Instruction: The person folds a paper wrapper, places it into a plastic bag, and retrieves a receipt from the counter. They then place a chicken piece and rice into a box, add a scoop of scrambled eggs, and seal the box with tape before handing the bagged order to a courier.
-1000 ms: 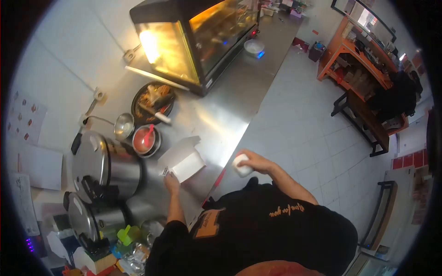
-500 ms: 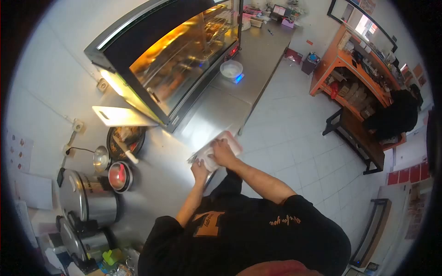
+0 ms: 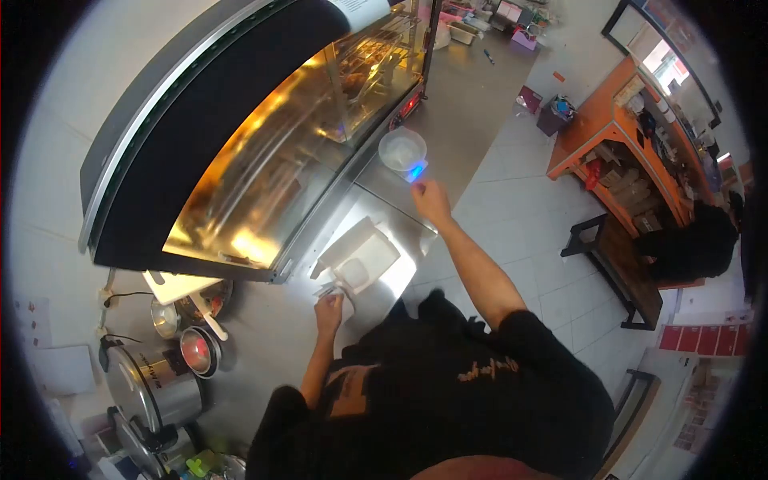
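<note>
On the steel counter in front of me lies an open white takeaway box (image 3: 376,254). At its near end a rounded white lump (image 3: 350,274) rests over the box. My left hand (image 3: 329,312) is closed at the box's near corner, its fingertips against a thin greyish-white piece (image 3: 324,291) that I cannot make out. My right hand (image 3: 433,202) reaches forward over the counter, fingers curled together close to a blue-lit display (image 3: 415,171). Just beyond that display sits a translucent plastic bowl (image 3: 402,149) with something pale in it.
A lit glass warming cabinet (image 3: 264,168) stands along the counter's left side. Nearby are a white cutting board (image 3: 178,286), a knife handle (image 3: 214,324), nested bowls (image 3: 200,352) and steel cookers (image 3: 156,384). To the right, a person in black (image 3: 692,240) is by a wooden bench (image 3: 612,268) and orange shelving (image 3: 600,132).
My right hand has left the box and moved forward to the bowl and blue display. The pinkish side of the box no longer shows; its white inside does. The view has shifted forward.
</note>
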The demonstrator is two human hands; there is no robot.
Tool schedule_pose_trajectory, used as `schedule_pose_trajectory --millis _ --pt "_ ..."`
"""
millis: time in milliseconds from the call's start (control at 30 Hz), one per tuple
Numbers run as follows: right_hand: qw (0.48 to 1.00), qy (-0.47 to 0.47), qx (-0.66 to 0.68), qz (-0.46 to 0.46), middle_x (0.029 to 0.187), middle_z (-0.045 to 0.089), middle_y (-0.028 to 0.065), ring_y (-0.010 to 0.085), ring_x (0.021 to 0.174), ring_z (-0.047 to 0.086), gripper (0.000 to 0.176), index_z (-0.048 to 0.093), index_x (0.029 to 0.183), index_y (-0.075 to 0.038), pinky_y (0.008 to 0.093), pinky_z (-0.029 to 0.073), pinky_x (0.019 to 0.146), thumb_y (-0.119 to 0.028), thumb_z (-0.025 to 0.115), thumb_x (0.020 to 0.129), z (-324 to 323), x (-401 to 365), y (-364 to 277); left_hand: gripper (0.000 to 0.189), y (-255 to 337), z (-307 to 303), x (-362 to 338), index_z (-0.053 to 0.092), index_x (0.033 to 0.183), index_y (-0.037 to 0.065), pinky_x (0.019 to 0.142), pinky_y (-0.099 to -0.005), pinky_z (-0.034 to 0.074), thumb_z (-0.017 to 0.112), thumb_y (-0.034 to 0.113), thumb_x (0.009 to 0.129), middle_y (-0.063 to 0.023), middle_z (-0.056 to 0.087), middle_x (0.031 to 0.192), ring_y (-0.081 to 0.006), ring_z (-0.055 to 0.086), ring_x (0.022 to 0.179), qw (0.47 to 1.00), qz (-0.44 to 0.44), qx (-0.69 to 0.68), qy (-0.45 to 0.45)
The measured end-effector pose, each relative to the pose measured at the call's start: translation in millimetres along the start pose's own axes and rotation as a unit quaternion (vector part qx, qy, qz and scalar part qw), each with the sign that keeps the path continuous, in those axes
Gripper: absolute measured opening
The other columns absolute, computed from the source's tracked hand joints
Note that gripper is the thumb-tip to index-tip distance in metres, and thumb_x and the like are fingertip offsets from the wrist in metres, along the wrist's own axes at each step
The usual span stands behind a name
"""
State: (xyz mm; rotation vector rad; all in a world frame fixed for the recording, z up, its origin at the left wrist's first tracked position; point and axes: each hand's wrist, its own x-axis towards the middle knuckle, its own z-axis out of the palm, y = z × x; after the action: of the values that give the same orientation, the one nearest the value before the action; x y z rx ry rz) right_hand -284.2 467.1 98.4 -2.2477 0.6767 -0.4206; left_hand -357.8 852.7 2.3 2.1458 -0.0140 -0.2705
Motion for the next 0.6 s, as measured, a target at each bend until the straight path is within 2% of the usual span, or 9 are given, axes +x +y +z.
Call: schedule_pose_trajectory --millis 67,133,233,333,433,500,533,567,600 --pt "0.998 0.007 -0.053 0.033 0.097 0.069 0.0176 0.0342 0.092 0.066 0.030 0.070 0.099 -0.007 0.0440 0.051 0.080 -0.032 0.067 0.083 27 38 2 0.022 15 -19 -23 0.072 0.087 0.001 0.068 -0.0396 0.050 0.068 0.023 0.086 -0.0209 0.068 0.076 -0.0319 0.067 0.070 0.994 0.106 0.018 -0.004" --pt "0.998 -0.013 -0.063 0.020 0.105 0.068 0.0170 0.0356 0.099 0.065 0.032 0.069 0.104 -0.008 0.0473 0.050 0.088 -0.031 0.066 0.083 50 74 3 0.019 70 -41 -40 0.073 0.090 0.003 0.071 -0.0379 0.051 0.067 0.021 0.087 -0.0201 0.069 0.079 -0.0313 0.068 0.076 0.995 0.096 0.027 -0.009" --pt "0.986 -0.027 -0.152 0.065 0.102 0.069 0.0155 0.0355 0.100 0.065 0.031 0.070 0.101 -0.009 0.0467 0.051 0.086 -0.032 0.070 0.081 79 108 10 0.019 146 -57 -52 0.072 0.097 0.006 0.074 -0.0369 0.052 0.069 0.020 0.086 -0.0191 0.070 0.088 -0.0314 0.069 0.083 0.986 0.141 0.060 0.060" --pt "0.996 0.008 -0.089 0.022 0.089 0.070 0.0123 0.0289 0.091 0.067 0.026 0.069 0.092 -0.008 0.0424 0.052 0.079 -0.030 0.070 0.079 90 133 30 0.023 197 -49 -31 0.071 0.104 0.008 0.073 -0.0375 0.052 0.070 0.021 0.085 -0.0187 0.070 0.096 -0.0328 0.067 0.086 0.960 0.207 0.121 0.147" --pt "0.976 -0.159 0.107 -0.098 0.075 0.061 0.0066 0.0172 0.071 0.060 0.016 0.062 0.081 -0.005 0.0345 0.049 0.066 -0.019 0.070 0.077 34 155 10 0.033 256 -27 7 0.067 0.113 0.009 0.077 -0.0403 0.050 0.072 0.023 0.083 -0.0182 0.069 0.097 -0.0356 0.065 0.085 0.940 0.185 0.187 0.218" --pt "0.900 -0.311 0.177 -0.250 0.069 0.054 0.0043 0.0123 0.065 0.050 0.012 0.058 0.078 -0.004 0.0309 0.044 0.062 -0.012 0.066 0.077 -18 161 -11 0.039 297 -12 46 0.065 0.117 0.011 0.087 -0.0432 0.045 0.074 0.026 0.082 -0.0164 0.070 0.096 -0.0362 0.064 0.088 0.893 0.243 0.247 0.287" --pt "0.880 -0.360 0.157 -0.267 0.070 0.055 0.0054 0.0135 0.066 0.052 0.012 0.058 0.078 -0.003 0.0312 0.045 0.063 -0.011 0.066 0.076 -52 156 -38 0.048 314 -2 62 0.061 0.123 0.013 0.094 -0.0471 0.039 0.073 0.033 0.081 -0.0155 0.068 0.105 -0.0352 0.063 0.089 0.882 0.255 0.268 0.292" --pt "0.858 -0.408 0.137 -0.282 0.070 0.056 0.0065 0.0147 0.067 0.054 0.012 0.057 0.078 -0.002 0.0315 0.045 0.063 -0.011 0.066 0.076 -84 152 -62 0.053 337 6 72 0.058 0.127 0.014 0.095 -0.0500 0.036 0.070 0.041 0.082 -0.0144 0.067 0.106 -0.0331 0.062 0.088 0.894 0.213 0.308 0.246" --pt "0.833 -0.431 0.129 -0.321 0.071 0.056 0.0078 0.0178 0.068 0.055 0.013 0.057 0.079 -0.002 0.0325 0.045 0.064 -0.011 0.066 0.076 -102 151 -73 0.056 359 13 80 0.055 0.130 0.017 0.099 -0.0539 0.031 0.067 0.046 0.084 -0.0120 0.068 0.100 -0.0315 0.062 0.084 0.898 0.215 0.299 0.240"
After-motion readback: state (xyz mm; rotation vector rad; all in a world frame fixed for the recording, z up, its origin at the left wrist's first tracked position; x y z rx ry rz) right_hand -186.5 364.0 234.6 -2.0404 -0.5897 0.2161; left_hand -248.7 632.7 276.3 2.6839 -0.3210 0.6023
